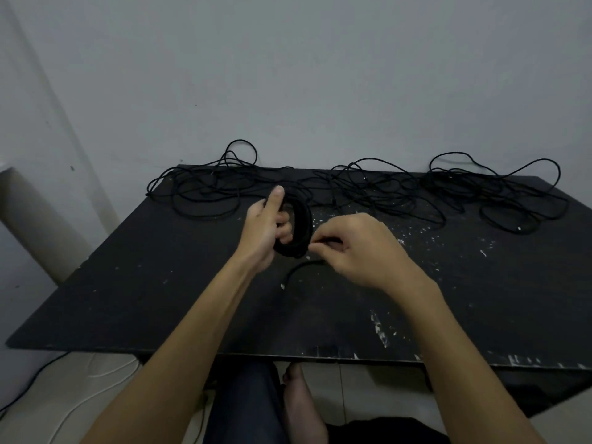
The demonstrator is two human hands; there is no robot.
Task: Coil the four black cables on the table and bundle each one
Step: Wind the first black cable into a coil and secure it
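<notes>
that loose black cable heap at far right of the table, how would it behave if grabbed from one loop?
Probably floppy: the far-right cable heap lies in slack, irregular loops. Likely to snag and drag, since its strands overlap each other. Looks thin, so probably light; loops already stand over the table back edge.

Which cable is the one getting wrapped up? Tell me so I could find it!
Find the black table against the grey wall. Loose cables sprawl along its far edge, but nearer, above the middle, the left hand holds a coiled cable. It is the only one wound into a tight ring, with its tail pinched by the right hand.
</notes>
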